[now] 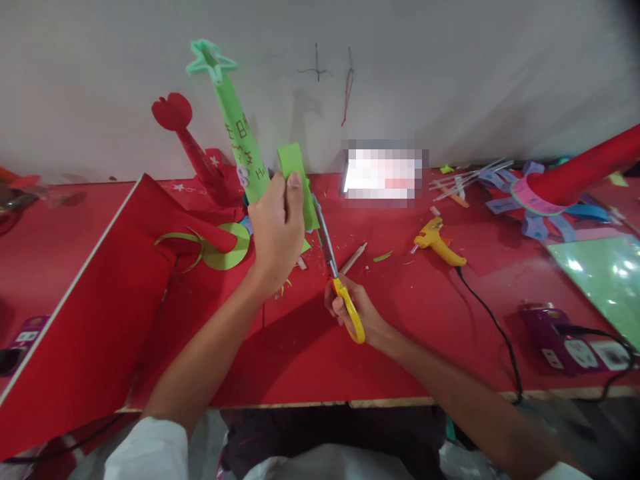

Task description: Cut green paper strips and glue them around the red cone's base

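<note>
Scissors [340, 280], yellow-handled, in right hand [356, 312], fingers through the loops, grip closed on handles; blades look slightly parted, tips at the edge of green paper strip [298, 183]. Left hand [274, 230] lifts that strip above the red table [410, 333], grip pinched tight, thumb on top. Cut looks underway, judging by blades meeting paper; strip not visibly severed, most of it uncut. Green scraps [383, 256] lie near. Green star-topped cone [235, 127] stands behind the hands, red cone [193, 143] beside it. Yellow glue gun [437, 241] right of scissors, apart. Pencil [353, 259] just beside blades.
</note>
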Tool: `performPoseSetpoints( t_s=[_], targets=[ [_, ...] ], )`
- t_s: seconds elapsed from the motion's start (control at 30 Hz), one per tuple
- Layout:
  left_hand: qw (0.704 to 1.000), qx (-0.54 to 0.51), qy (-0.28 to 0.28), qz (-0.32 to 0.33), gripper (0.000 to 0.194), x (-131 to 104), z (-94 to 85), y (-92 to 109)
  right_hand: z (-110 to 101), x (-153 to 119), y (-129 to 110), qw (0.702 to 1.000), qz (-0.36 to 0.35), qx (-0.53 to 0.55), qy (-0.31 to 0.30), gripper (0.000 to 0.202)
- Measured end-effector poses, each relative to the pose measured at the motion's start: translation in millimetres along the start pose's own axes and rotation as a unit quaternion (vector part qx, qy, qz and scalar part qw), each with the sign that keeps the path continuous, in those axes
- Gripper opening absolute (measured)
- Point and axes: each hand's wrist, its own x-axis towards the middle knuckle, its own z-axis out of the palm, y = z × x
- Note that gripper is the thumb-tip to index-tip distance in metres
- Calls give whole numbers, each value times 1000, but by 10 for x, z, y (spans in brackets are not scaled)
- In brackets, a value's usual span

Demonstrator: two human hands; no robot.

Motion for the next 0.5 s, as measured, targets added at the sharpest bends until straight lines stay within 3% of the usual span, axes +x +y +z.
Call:
performPoseSetpoints(
  t_s=[0.17,0.5],
  targets=[
    [1000,19,-6,-5,55,-56,18,141,-1,23,66,1000,-14,-12,7,77],
    [1000,28,-10,11,51,-106,80,150,-26,4,210,1000,-16,-16,-11,71]
  ],
)
